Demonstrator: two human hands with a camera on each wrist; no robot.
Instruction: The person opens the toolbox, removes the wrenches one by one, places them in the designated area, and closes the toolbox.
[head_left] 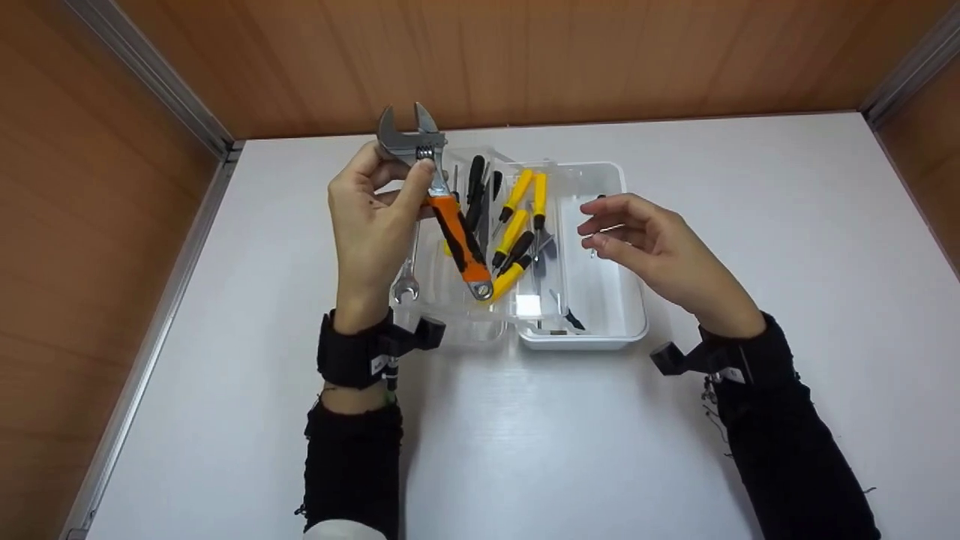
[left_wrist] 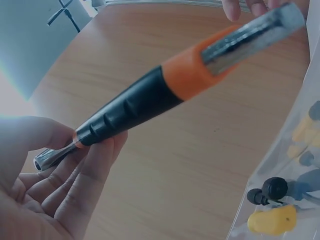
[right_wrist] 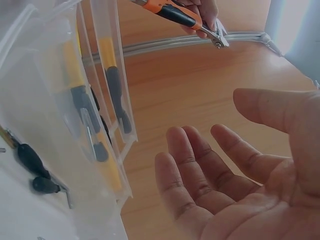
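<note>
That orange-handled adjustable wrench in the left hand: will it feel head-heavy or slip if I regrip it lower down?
The adjustable wrench looks stiff and probably head-heavy: its wide steel jaw sits well above the left hand, which pinches it near the head. The ridged black and orange grip likely resists slipping. The bare steel tail end seen by the left wrist camera may be slicker.

Adjustable wrench (head_left: 448,217): silver steel head, orange rubber grip with black inlay, bare silver tail ring.
Small screwdrivers (head_left: 517,225) in box: yellow handles with black collars; a few all black.
Slim open-ended spanner (head_left: 407,281): plain silver.
Clear plastic toolbox (head_left: 600,330): see-through tray, white base.
Flat tabletop (head_left: 525,450): plain white.
Panelled walls (head_left: 487,60): warm orange-brown wood grain, grey metal corner strips.
Knit sleeves (head_left: 787,450): black; wrist straps black too.
</note>
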